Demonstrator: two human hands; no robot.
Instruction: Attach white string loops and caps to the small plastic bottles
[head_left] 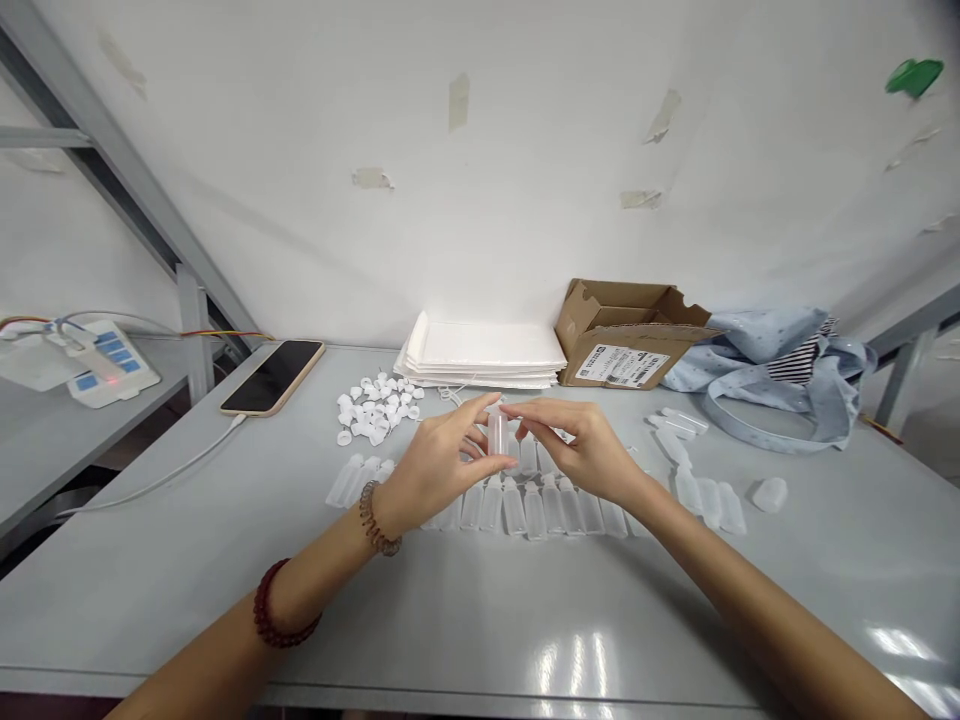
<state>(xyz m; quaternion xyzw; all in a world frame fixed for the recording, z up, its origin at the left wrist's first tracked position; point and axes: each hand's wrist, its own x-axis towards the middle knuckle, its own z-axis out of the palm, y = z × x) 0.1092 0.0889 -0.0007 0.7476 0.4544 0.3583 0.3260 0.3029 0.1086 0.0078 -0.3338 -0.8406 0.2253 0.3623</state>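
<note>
Upright between the thumb and fingers of my left hand (437, 455) is a small translucent plastic bottle (498, 432), held over the table. My right hand (577, 440) reaches in from the other side with its fingers closed together at the bottle's top. Whatever those fingertips pinch there is too small to make out. Below and behind both hands, several similar bottles (550, 505) lie in rows on the grey table (450, 620), partly hidden by the hands. A heap of small white caps (377, 405) lies to the left of my left hand.
A phone (274, 377) with a white cable lies at left. White padded envelopes (487, 345) and an open cardboard box (634, 335) stand against the wall. Farther right are a light blue cloth bag (772, 370) and more loose bottles (709, 497). A power strip (112, 362) sits far left.
</note>
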